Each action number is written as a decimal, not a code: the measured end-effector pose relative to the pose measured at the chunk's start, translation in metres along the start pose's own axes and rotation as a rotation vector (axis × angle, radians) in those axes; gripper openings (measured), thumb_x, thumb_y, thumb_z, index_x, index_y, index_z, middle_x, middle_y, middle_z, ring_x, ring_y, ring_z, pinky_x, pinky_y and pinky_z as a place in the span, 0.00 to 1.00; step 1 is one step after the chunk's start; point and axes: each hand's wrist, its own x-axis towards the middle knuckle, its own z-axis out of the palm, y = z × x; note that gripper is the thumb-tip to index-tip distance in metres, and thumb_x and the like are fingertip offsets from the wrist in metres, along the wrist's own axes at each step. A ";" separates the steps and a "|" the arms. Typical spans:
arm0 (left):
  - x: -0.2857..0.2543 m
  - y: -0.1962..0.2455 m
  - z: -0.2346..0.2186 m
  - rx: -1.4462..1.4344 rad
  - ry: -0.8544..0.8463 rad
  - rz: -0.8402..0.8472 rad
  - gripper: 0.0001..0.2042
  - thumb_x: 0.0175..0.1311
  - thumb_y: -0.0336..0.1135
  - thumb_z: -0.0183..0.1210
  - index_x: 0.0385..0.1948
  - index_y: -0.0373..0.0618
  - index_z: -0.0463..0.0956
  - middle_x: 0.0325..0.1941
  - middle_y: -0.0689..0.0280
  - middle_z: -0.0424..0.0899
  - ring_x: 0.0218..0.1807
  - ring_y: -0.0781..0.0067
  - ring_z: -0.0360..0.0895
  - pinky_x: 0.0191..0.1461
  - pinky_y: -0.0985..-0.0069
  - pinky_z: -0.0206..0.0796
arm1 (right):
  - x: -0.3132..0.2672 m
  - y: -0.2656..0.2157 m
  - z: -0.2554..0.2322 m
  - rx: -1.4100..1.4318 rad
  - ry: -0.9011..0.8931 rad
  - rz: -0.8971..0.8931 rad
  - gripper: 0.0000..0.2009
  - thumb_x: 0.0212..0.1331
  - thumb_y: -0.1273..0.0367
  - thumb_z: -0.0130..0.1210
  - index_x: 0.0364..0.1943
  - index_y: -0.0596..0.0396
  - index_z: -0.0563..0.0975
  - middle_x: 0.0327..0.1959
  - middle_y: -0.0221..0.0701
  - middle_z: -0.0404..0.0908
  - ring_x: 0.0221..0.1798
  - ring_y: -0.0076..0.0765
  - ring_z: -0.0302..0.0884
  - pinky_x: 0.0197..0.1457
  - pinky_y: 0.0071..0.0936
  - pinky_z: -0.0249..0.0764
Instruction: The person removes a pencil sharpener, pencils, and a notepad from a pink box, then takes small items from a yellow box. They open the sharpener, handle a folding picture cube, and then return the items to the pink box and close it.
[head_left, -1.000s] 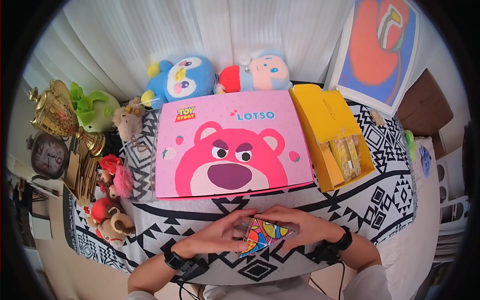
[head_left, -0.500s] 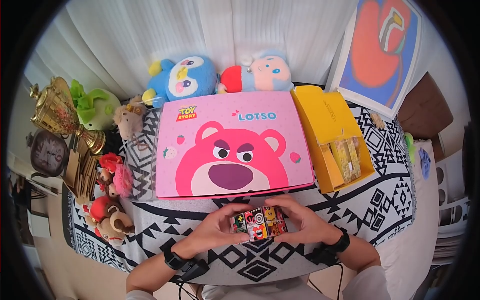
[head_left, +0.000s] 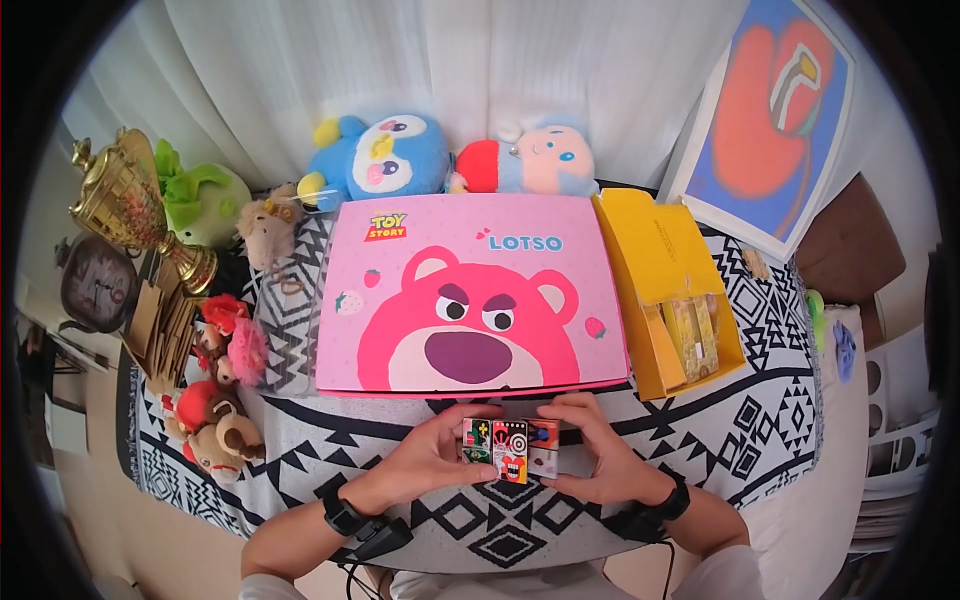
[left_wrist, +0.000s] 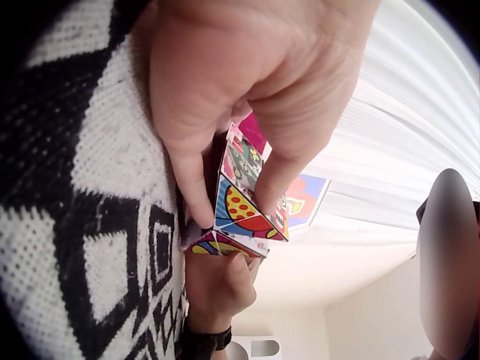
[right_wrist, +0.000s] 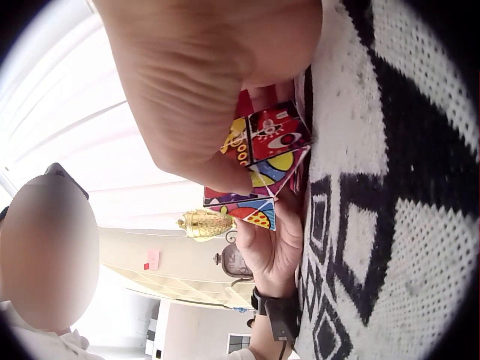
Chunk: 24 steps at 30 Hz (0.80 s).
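A colourful folding picture cube (head_left: 510,450) is held between both hands, just in front of the pink box. The left hand (head_left: 420,465) pinches its left part between thumb and fingers. The right hand (head_left: 605,462) grips the right part, thumb at the near side and fingers behind. In the left wrist view the cube (left_wrist: 244,214) is parted along a hinge, showing slanted triangular faces with red, blue and yellow patterns. The right wrist view shows red and yellow printed faces on the cube (right_wrist: 277,131), close over the cloth. The fingers hide part of its far side.
Behind the hands lies a pink bear-printed box (head_left: 480,300), with an open yellow box (head_left: 665,250) to its right. Plush toys (head_left: 390,160) sit at the back. On the left stand a gold trophy (head_left: 140,210), a clock (head_left: 98,285) and small plush toys (head_left: 220,435). A patterned cloth (head_left: 690,440) covers the table.
The cube went from a slanted shape with triangular faces to a closed printed block, then parted in the middle. Both hands turned it while holding on. The head view shifted slightly.
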 end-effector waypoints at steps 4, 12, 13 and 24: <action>0.000 -0.002 -0.003 -0.001 -0.025 0.031 0.33 0.58 0.22 0.63 0.65 0.37 0.56 0.58 0.60 0.72 0.58 0.74 0.72 0.61 0.74 0.68 | 0.001 0.001 -0.001 -0.027 -0.015 -0.023 0.38 0.44 0.73 0.70 0.63 0.51 0.64 0.57 0.38 0.61 0.63 0.42 0.62 0.66 0.34 0.60; -0.002 -0.004 -0.008 -0.241 -0.058 0.016 0.28 0.72 0.47 0.49 0.65 0.37 0.56 0.62 0.56 0.69 0.63 0.65 0.69 0.65 0.67 0.64 | -0.001 0.011 0.003 0.172 0.024 -0.033 0.36 0.42 0.76 0.71 0.59 0.51 0.66 0.57 0.38 0.62 0.63 0.39 0.64 0.66 0.34 0.63; -0.002 -0.004 -0.008 -0.236 -0.081 -0.009 0.30 0.72 0.51 0.46 0.66 0.37 0.55 0.62 0.56 0.68 0.63 0.65 0.69 0.65 0.66 0.64 | -0.001 0.010 0.003 0.172 0.024 -0.034 0.36 0.42 0.76 0.71 0.59 0.51 0.66 0.57 0.38 0.62 0.63 0.39 0.64 0.66 0.34 0.63; -0.001 -0.004 -0.002 -0.151 -0.147 -0.015 0.51 0.57 0.75 0.43 0.70 0.37 0.44 0.70 0.51 0.59 0.69 0.57 0.62 0.67 0.53 0.61 | -0.004 0.011 0.008 0.480 0.150 -0.128 0.37 0.40 0.80 0.71 0.60 0.49 0.66 0.59 0.36 0.63 0.65 0.36 0.63 0.67 0.35 0.63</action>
